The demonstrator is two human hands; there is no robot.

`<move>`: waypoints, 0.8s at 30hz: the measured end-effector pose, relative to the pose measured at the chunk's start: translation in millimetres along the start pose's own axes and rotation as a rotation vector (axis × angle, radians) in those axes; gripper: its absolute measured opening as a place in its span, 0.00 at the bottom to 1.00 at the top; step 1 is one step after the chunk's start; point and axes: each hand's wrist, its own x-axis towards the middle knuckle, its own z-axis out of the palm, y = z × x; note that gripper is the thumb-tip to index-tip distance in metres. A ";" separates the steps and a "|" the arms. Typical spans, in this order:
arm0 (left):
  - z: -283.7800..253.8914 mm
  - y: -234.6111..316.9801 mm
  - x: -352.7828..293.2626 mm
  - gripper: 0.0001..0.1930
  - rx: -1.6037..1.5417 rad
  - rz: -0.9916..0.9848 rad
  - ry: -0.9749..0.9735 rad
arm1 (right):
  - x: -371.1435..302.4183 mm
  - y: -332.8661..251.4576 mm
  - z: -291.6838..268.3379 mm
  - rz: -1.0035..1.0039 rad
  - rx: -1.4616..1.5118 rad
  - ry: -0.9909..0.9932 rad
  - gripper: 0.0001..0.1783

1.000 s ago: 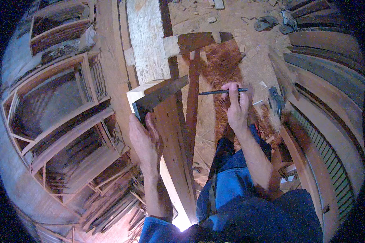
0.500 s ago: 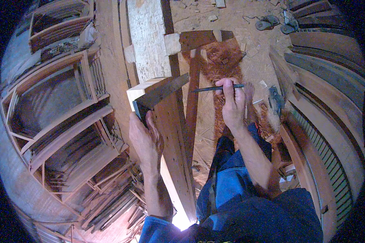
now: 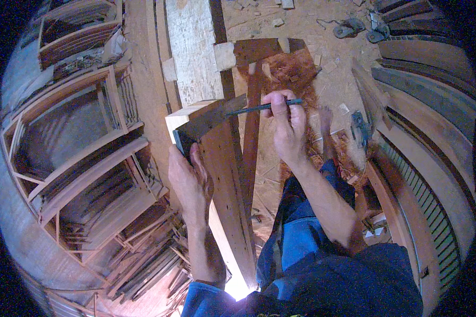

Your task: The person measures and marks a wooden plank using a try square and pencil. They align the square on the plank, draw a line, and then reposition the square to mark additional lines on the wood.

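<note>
My left hand [image 3: 189, 177] grips the dark stock of a try square [image 3: 209, 120] against the left edge of a long timber beam [image 3: 222, 174], close to its far end. The square's metal blade lies across the beam's face and reaches past its right edge. In my right hand [image 3: 285, 124] is a thin dark pencil [image 3: 264, 107], pinched between thumb and fingers. Its tip points left and sits at the blade near the beam's right edge; whether it touches cannot be told.
A pale, worn plank [image 3: 193, 47] runs away beyond the beam on a wooden trestle [image 3: 259, 51]. Wooden frames [image 3: 74, 137] are stacked at left, curved boards [image 3: 428, 95] at right. A power tool [image 3: 359, 129] and wood shavings [image 3: 291, 74] lie on the floor.
My right hand has moved left and slightly away from me, bringing the pencil tip to the square's blade. The left hand and the square have stayed nearly still.
</note>
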 end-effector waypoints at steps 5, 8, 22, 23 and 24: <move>-1.6 0.5 1.2 0.19 -0.004 -0.051 -0.041 | 1.8 -1.8 -0.3 0.027 -0.038 -0.044 0.19; -0.8 -0.3 0.9 0.18 -0.007 -0.016 -0.017 | 2.3 -3.5 1.3 0.036 -0.025 -0.043 0.19; -3.0 3.4 1.7 0.16 -0.018 -0.045 -0.037 | 6.5 -5.8 7.8 0.037 0.017 -0.033 0.19; -3.2 3.9 1.8 0.16 -0.020 -0.047 -0.038 | 6.6 -6.1 8.9 0.042 0.035 -0.033 0.19; -3.3 4.3 1.7 0.16 -0.022 -0.050 -0.039 | 6.6 -6.5 10.1 0.047 0.060 -0.038 0.19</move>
